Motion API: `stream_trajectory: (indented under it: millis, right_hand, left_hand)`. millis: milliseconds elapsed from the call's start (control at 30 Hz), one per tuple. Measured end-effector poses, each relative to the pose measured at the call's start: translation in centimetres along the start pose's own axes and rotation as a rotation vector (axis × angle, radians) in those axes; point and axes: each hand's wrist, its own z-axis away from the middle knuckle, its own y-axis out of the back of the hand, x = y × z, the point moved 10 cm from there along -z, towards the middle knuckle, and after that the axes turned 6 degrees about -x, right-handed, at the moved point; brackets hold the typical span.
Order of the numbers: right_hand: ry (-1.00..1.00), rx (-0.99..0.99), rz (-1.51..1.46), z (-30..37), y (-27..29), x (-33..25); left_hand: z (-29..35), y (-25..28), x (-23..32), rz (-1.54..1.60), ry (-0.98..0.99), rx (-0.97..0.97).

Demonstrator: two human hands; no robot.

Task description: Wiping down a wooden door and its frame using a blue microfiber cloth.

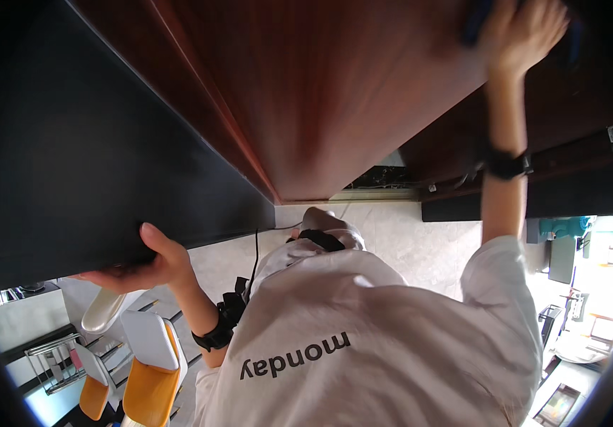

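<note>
My left hand (143,262) grips the lower edge of a broad black panel (114,164), thumb against its face and fingers around the edge. High at the right, my right hand (523,35) is raised, smeared by motion, at the reddish-brown wooden door (349,78). Dark blue patches of what looks like a cloth (472,25) show on either side of that hand, pressed under its fingers. The cloth's outline is blurred, and most of it is hidden behind the hand. Black bands circle both wrists.
Chairs with orange seats (151,388) stand at the lower left, near a metal wire rack (54,363). A thin black cable (256,260) hangs by my left side. Pale floor tiles (406,231) lie below the door. Furniture stands in bright light at the right.
</note>
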Motion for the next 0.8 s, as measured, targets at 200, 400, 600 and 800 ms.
stream_trajectory:
  millis: [200, 400, 600, 800]
  right_hand:
    - [-0.291, -1.280, -0.447, 31.3, 5.8, -10.6]
    - [-0.450, -1.100, -0.645, 23.0, 5.0, -8.3]
    - [-0.165, -0.682, -0.390, 6.7, 1.3, -4.1]
    - [-0.364, -0.307, -0.275, 8.7, 1.7, -4.8]
  left_hand:
    - [-0.9, 1.8, 0.1, 0.127, 0.036, -0.002]
    - [-0.8, 1.6, 0.0, 0.079, 0.000, -0.029]
    - [-0.1, 0.3, 0.0, -0.005, -0.002, -0.057]
    - [0.4, -0.7, 0.0, -0.025, 0.037, -0.093]
